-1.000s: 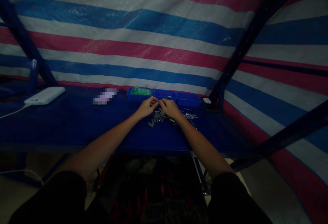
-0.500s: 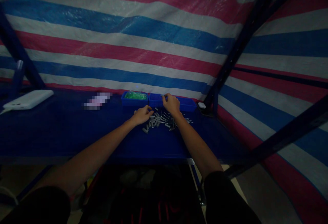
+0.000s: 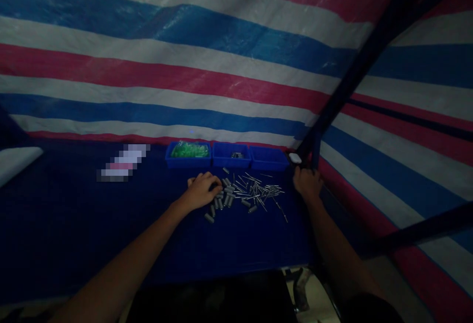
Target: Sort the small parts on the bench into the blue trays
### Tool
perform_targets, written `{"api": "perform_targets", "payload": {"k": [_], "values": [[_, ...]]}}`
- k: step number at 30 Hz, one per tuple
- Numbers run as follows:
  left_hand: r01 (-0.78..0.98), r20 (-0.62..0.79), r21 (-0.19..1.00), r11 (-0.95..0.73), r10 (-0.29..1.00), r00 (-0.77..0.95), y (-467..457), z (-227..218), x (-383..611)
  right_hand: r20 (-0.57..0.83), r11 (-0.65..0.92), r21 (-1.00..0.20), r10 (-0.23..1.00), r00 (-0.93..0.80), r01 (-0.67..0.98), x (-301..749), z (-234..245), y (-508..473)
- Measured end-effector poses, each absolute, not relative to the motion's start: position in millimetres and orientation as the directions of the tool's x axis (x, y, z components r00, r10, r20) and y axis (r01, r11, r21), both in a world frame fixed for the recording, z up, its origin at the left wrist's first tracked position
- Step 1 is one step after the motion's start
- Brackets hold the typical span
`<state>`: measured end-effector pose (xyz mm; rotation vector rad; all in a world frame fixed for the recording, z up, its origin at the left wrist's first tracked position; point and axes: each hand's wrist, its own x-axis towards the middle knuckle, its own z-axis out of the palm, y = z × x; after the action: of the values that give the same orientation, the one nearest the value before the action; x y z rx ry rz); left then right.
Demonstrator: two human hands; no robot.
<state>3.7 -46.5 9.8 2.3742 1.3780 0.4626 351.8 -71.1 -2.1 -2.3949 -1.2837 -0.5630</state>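
Observation:
My left hand (image 3: 202, 190) rests at the left edge of a loose pile of short grey cylinders (image 3: 229, 199). Its fingers are curled, with thumb and forefinger close together at the cylinders; what lies between them is hard to make out. Thin metal pins (image 3: 260, 191) lie scattered right of the cylinders. My right hand (image 3: 308, 183) is at the table's right side, fingers bent down over the near end of a dark flat object (image 3: 290, 156). A small white case (image 3: 294, 158) lies on that object, just beyond the fingers. The right fingertips are partly hidden.
Three blue bins stand along the back: the left bin (image 3: 188, 163) has a bag of green pieces (image 3: 190, 149), the middle bin (image 3: 229, 162) some grey cylinders, and there is a right bin (image 3: 269, 164). A blue metal post (image 3: 332, 96) rises at right before striped sheeting (image 3: 221, 81).
My right hand has moved from above the middle bin rightward to the dark flat object. My left hand stays by the cylinders. The view has shifted, with the pile and bins now appearing closer.

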Motion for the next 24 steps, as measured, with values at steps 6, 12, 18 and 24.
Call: {"api": "perform_targets", "payload": {"k": [6, 12, 18, 24], "values": [[0.741, 0.065, 0.489, -0.461, 0.866, 0.496, -47, 13, 0, 0.517, -0.554, -0.115, 0.676, 0.526, 0.825, 348, -1, -65], [0.740, 0.032, 0.476, -0.476, 0.850, 0.526, -43, 15, -10, 0.653, -0.404, -0.186, 0.630, 0.420, 0.896, 329, 7, -72], [0.763, 0.014, 0.490, -0.420, 0.880, 0.475, -37, 13, -14, 0.601, -0.039, -0.221, 0.781, 0.168, 0.974, 292, 0, -58], [0.773, 0.049, 0.478, -0.418, 0.891, 0.451, -37, 8, -12, 0.586, -0.378, -0.399, 0.596, 0.549, 0.836, 362, 15, -43]]}}
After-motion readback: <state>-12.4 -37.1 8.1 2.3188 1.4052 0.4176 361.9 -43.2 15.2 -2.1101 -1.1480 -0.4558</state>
